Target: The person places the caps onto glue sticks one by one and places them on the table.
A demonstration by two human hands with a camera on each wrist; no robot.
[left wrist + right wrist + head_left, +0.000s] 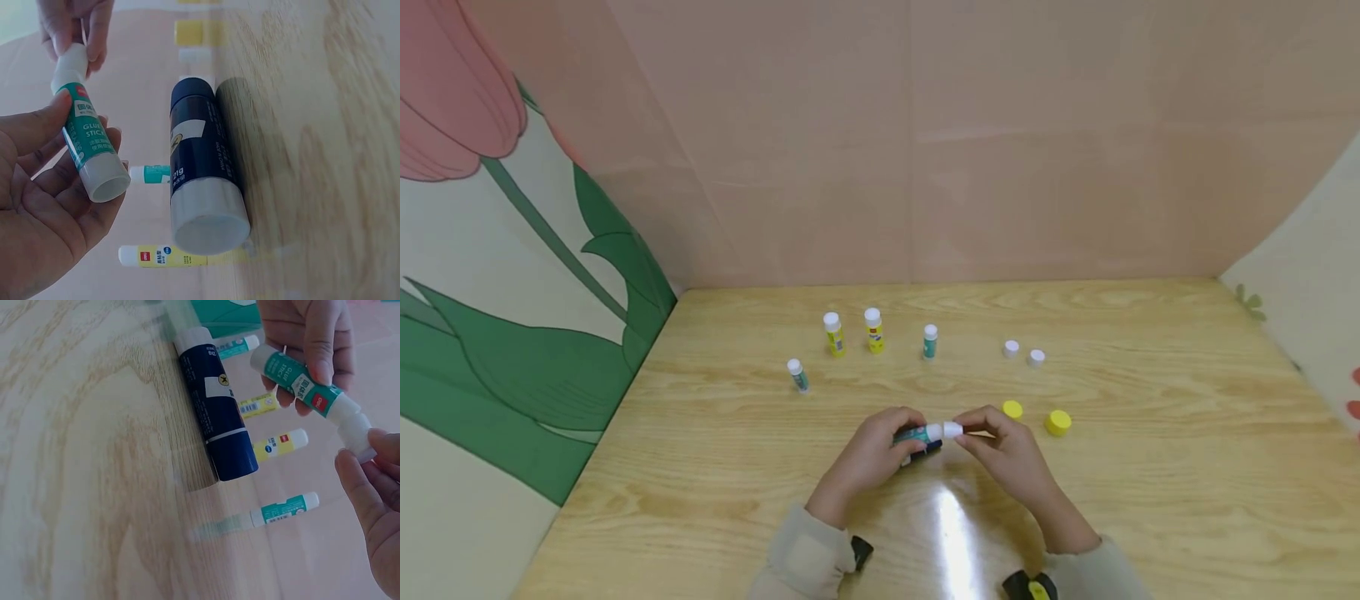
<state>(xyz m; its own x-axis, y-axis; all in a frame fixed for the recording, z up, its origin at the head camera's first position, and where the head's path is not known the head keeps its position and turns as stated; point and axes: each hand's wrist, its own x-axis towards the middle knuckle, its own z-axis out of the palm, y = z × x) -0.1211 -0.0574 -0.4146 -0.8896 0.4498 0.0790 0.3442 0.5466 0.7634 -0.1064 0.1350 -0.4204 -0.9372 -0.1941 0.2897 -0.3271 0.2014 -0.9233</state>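
Observation:
A teal glue stick (914,435) with white ends lies across the fingers of my left hand (868,450), the thumb pressing on its label. At its right end, a white cap (356,437) is pinched between the thumb and fingers of my right hand (1006,454). In the right wrist view the cap is tilted against the white neck of the stick, right at its end. Beneath the hands a thicker navy glue stick (197,144) with a white base rests on its side on the wooden table (700,467).
Farther back stand two yellow glue sticks (875,332) with white caps and a small teal one (930,343). Another teal stick (798,377) stands left of them. To the right are two loose white caps (1011,349) and, nearer, two yellow caps (1058,423). A pinkish backdrop (910,167) borders the table's far edge.

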